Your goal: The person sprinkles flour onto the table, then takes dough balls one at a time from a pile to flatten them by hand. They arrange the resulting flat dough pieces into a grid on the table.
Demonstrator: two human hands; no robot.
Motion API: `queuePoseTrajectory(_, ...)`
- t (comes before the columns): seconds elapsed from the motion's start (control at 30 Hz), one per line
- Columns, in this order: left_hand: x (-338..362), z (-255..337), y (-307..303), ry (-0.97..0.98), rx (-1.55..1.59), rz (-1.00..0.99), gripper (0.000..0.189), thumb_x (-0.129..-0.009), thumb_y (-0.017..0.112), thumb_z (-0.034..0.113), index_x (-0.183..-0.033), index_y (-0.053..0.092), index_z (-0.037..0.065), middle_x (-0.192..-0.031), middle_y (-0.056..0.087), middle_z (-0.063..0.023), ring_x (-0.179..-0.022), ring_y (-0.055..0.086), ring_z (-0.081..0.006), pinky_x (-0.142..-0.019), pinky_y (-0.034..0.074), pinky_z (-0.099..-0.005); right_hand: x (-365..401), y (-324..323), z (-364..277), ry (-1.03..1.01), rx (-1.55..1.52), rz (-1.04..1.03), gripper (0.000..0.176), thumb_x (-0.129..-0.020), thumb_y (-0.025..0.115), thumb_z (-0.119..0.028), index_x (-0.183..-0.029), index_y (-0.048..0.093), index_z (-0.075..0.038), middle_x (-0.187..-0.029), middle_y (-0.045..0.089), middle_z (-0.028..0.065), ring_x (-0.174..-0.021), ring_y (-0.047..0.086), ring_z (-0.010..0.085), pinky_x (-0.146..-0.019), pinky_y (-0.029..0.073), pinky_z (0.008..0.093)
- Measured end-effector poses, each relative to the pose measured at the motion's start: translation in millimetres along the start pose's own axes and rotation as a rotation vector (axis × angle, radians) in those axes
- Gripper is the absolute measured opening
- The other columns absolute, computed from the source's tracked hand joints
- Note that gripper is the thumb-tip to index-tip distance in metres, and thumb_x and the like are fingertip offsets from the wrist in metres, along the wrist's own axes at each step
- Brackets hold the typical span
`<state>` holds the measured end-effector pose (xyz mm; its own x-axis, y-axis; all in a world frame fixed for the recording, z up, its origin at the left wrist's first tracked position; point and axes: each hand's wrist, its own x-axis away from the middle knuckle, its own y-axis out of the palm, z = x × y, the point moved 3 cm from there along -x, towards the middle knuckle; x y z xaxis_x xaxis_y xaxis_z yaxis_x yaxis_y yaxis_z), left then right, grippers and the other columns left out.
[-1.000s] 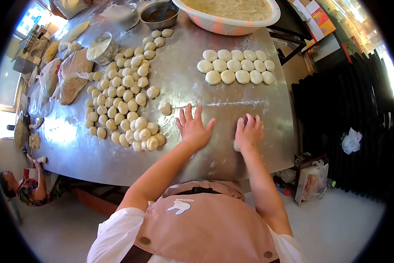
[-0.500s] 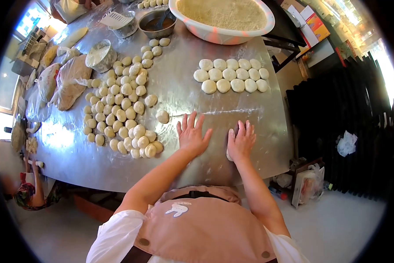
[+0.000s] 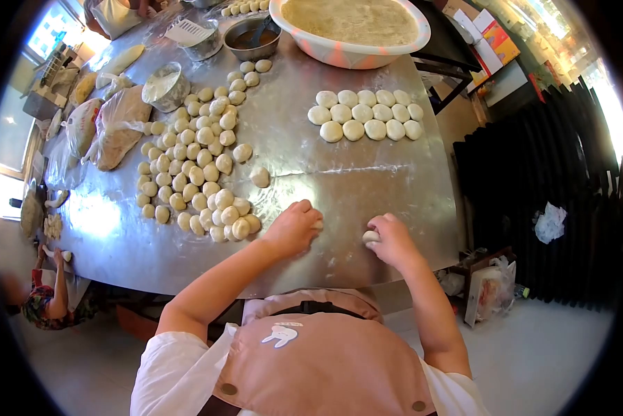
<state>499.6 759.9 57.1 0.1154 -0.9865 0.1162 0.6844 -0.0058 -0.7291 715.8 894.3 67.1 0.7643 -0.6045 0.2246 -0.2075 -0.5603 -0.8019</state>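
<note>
My left hand (image 3: pixel 292 227) is curled low over the steel table, its fingers round a piece of dough (image 3: pixel 318 224) that is mostly hidden. To its right, my right hand (image 3: pixel 393 241) grips a pale dough ball (image 3: pixel 371 236) between thumb and fingers. A single dough ball (image 3: pixel 259 177) lies just beyond my left hand. Farther left spreads a large group of round dough balls (image 3: pixel 204 156). Flattened dough rounds (image 3: pixel 374 130) sit in three rows past my hands, towards the right side of the table.
A wide white basin (image 3: pixel 304 43) of pale brown powdery filling stands at the far edge. Left of it are a metal bowl (image 3: pixel 250 45), a floury tub (image 3: pixel 166 89) and a plastic bag (image 3: pixel 117 132). Another person's arm (image 3: pixel 60 284) works at the left edge. Dark stacked trays (image 3: pixel 533 201) stand right.
Both hands were flat with fingers stretched out; now they are curled round dough. The left hand has drawn back towards me, and dough shows at the fingers of both.
</note>
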Motion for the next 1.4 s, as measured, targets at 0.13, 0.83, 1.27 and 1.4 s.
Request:
queuePoseTrajectory(0.13, 11, 0, 18, 0.149, -0.073, 0.276, 0.028, -0.08, 0.076, 0.018, -0.103, 0.067, 0.006, -0.102, 0.062, -0.0142, -0.092, 0.06, -0.0342, -0.085, 0.049, -0.0451, 15, 4, -2, -0.175, 0.135, 0.233, 0.03, -0.08, 0.077, -0.01, -0.107, 0.065, -0.006, -0.102, 0.063, 0.0149, -0.097, 0.061, 0.0359, -0.082, 0.051, 0.041)
queuePoseTrajectory(0.83, -74, -8, 40, -0.396, -0.198, 0.366, 0.068, -0.091, 0.061, 0.047, -0.146, 0.043, 0.011, -0.155, 0.033, -0.0207, -0.146, 0.024, -0.0438, -0.117, 0.016, -0.0588, -61, 46, 19, 0.33, 0.334, 0.481, 0.057, -0.096, 0.055, -0.046, -0.142, 0.047, -0.012, -0.15, 0.04, 0.0202, -0.14, 0.033, 0.0441, -0.113, 0.024, 0.0626)
queuePoseTrajectory(1.27, -13, -12, 30, 0.099, -0.188, -0.005, 0.05, -0.083, 0.06, 0.002, -0.133, 0.055, 0.004, -0.137, 0.056, -0.0151, -0.133, 0.047, -0.0383, -0.105, 0.044, -0.0415, -4, 19, 21, -0.004, 0.093, -0.014, 0.045, -0.089, 0.066, -0.014, -0.132, 0.056, -0.004, -0.145, 0.049, 0.0211, -0.133, 0.047, 0.04, -0.107, 0.041, 0.0463)
queuePoseTrajectory(1.4, -19, 4, 8, -0.121, -0.035, -0.205, 0.037, -0.083, 0.065, 0.006, -0.12, 0.058, 0.005, -0.114, 0.063, -0.0137, -0.113, 0.057, -0.0377, -0.098, 0.047, -0.0438, -6, 5, -1, 0.137, 0.018, -0.13, 0.043, -0.082, 0.071, -0.005, -0.123, 0.058, -0.004, -0.13, 0.058, 0.018, -0.118, 0.058, 0.0365, -0.096, 0.049, 0.0436)
